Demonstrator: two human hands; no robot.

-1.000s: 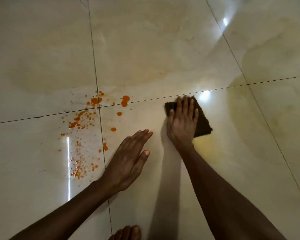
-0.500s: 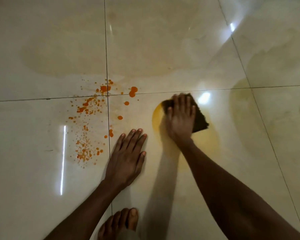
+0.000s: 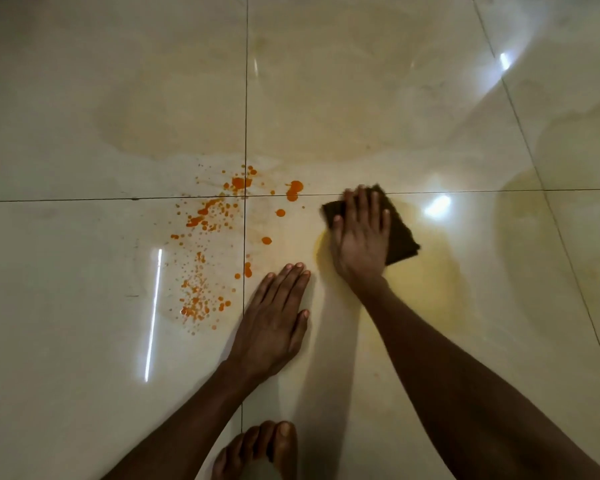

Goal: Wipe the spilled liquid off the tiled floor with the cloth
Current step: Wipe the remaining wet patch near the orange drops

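Orange liquid lies spattered in drops and small blobs over the glossy cream tiled floor, mostly left of centre around a grout crossing. A dark brown cloth lies flat on the floor to the right of the drops. My right hand presses down on the cloth with straight fingers, covering most of it. A pale yellow smear spreads on the tile around and below the cloth. My left hand rests flat on the floor, just below the nearest drops.
My bare foot stands on the floor at the bottom edge, near my left forearm. Dark grout lines cross the tiles. Bright light reflections shine on the wet floor right of the cloth.
My right hand has slid the cloth slightly left and toward the grout line, leaving a yellow smear behind it. My left hand stays flat on the floor. The camera view has shifted.
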